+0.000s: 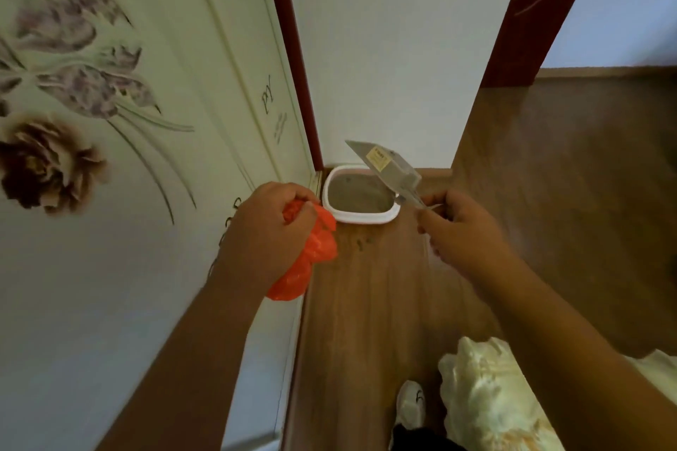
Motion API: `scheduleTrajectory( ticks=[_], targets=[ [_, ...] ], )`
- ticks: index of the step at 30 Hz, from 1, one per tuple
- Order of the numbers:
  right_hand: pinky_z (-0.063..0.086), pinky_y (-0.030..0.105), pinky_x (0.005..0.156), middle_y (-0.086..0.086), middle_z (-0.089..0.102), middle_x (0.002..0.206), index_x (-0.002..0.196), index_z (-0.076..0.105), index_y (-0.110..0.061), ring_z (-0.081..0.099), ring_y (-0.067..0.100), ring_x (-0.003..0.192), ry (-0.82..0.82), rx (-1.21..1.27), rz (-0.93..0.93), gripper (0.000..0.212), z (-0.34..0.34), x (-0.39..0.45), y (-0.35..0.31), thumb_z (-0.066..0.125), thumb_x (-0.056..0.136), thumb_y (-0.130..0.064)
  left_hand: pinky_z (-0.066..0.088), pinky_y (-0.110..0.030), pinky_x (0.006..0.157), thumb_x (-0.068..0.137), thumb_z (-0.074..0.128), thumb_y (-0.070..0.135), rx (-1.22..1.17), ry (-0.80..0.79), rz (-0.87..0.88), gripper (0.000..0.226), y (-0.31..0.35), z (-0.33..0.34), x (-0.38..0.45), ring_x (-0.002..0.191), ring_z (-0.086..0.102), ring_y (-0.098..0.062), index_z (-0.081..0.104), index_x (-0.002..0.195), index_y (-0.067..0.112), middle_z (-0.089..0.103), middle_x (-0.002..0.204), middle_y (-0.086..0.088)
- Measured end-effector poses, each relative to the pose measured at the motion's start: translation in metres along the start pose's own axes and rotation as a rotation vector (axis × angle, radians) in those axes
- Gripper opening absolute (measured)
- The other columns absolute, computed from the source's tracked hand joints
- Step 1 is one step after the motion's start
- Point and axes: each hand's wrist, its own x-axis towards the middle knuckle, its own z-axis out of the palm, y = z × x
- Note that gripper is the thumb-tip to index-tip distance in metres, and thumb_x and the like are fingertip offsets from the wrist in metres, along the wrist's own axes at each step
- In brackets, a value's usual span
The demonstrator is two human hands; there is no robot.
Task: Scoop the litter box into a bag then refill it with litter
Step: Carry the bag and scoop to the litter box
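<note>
With the left hand (271, 231) clutching a bunched orange bag (311, 253) and the right hand (461, 231) gripping the scoop (388, 167), scooping the litter box (361, 196) at twelve o'clock is seemingly not begun.

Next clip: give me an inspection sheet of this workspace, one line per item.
Surface: wooden floor, dark specks near the box.
Job's things: white litter box in the corner, grey litter inside; grey scoop raised above it; orange bag bunched.
Clutter: pale crumpled bag on the floor.
Hands: left hand grips the orange bag; right hand holds the scoop's handle.
Cables: nothing seen.
Surroundings: floral-painted panel, white wall, shoe.
</note>
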Motion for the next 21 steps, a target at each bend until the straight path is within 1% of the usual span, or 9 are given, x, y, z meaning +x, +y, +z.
scheduleTrajectory(
  ticks=[2,5,8,11,13,15,17,19,21],
  targets=[
    [0.058,0.034,0.065,0.002,0.071,0.090,0.104,0.064,-0.028,0.065,0.018,0.072,-0.046,-0.009,-0.011,0.010,-0.005,0.031,-0.005,0.063,0.097,-0.035,0.036,-0.009,0.079,0.099,0.059,0.024,-0.002,0.018,0.001,0.015,0.012,0.012,0.027,0.093,0.055,-0.002,0.070,0.109,0.029,0.060,0.107,0.010],
    [0.054,0.032,0.063,0.003,0.070,0.091,0.101,0.064,-0.028,0.063,0.017,0.071,-0.070,-0.013,-0.028,0.008,-0.016,0.070,-0.012,0.062,0.097,-0.034,0.035,-0.008,0.079,0.099,0.059,0.025,-0.004,0.053,0.004,0.017,0.026,0.030,0.058,0.091,0.053,0.005,0.070,0.110,0.031,0.059,0.106,0.014],
    [0.050,0.027,0.058,0.004,0.069,0.091,0.102,0.064,-0.027,0.060,0.015,0.069,-0.067,0.001,-0.015,0.008,-0.030,0.096,-0.017,0.060,0.098,-0.033,0.037,-0.010,0.077,0.100,0.058,0.027,-0.002,0.008,-0.027,0.016,0.028,0.045,0.079,0.092,0.053,0.005,0.066,0.109,0.037,0.056,0.105,0.017],
    [0.048,0.026,0.055,0.004,0.069,0.088,0.101,0.064,-0.027,0.058,0.013,0.066,-0.063,-0.010,0.005,0.009,-0.042,0.118,-0.018,0.060,0.098,-0.034,0.036,-0.010,0.075,0.101,0.057,0.028,-0.003,-0.012,-0.052,0.015,0.027,0.056,0.105,0.090,0.052,0.005,0.062,0.106,0.042,0.054,0.102,0.020],
    [0.050,0.026,0.056,0.002,0.069,0.087,0.101,0.065,-0.028,0.059,0.014,0.066,-0.047,-0.034,0.016,0.009,-0.048,0.135,-0.017,0.061,0.098,-0.036,0.036,-0.011,0.075,0.101,0.057,0.028,-0.020,-0.014,-0.051,0.016,0.027,0.064,0.127,0.091,0.054,0.004,0.063,0.105,0.042,0.056,0.104,0.019],
    [0.052,0.025,0.057,0.000,0.070,0.086,0.103,0.067,-0.029,0.061,0.013,0.066,-0.009,-0.061,0.017,0.011,-0.052,0.151,-0.017,0.061,0.098,-0.037,0.040,-0.015,0.078,0.101,0.057,0.028,-0.038,-0.034,-0.042,0.015,0.028,0.071,0.149,0.091,0.055,0.001,0.063,0.106,0.041,0.058,0.107,0.016],
    [0.052,0.023,0.057,-0.004,0.070,0.085,0.104,0.068,-0.029,0.064,0.013,0.068,0.028,-0.089,0.011,0.013,-0.055,0.165,-0.020,0.060,0.098,-0.038,0.044,-0.018,0.079,0.102,0.056,0.029,-0.061,-0.052,-0.027,0.015,0.028,0.077,0.172,0.091,0.055,0.001,0.063,0.106,0.042,0.057,0.105,0.017],
    [0.048,0.021,0.055,-0.006,0.071,0.082,0.105,0.068,-0.034,0.063,0.008,0.064,0.057,-0.101,0.011,0.011,-0.056,0.179,-0.024,0.059,0.099,-0.037,0.043,-0.015,0.075,0.102,0.056,0.029,-0.085,-0.060,-0.007,0.016,0.025,0.081,0.197,0.091,0.054,0.004,0.062,0.104,0.044,0.054,0.100,0.024],
    [0.047,0.021,0.056,-0.008,0.071,0.077,0.106,0.071,-0.037,0.062,0.004,0.057,0.096,-0.115,0.001,0.014,-0.054,0.195,-0.029,0.059,0.099,-0.038,0.041,-0.014,0.072,0.102,0.056,0.030,-0.094,-0.079,0.008,0.016,0.020,0.084,0.225,0.089,0.053,0.005,0.062,0.104,0.045,0.053,0.099,0.025]
  ],
)
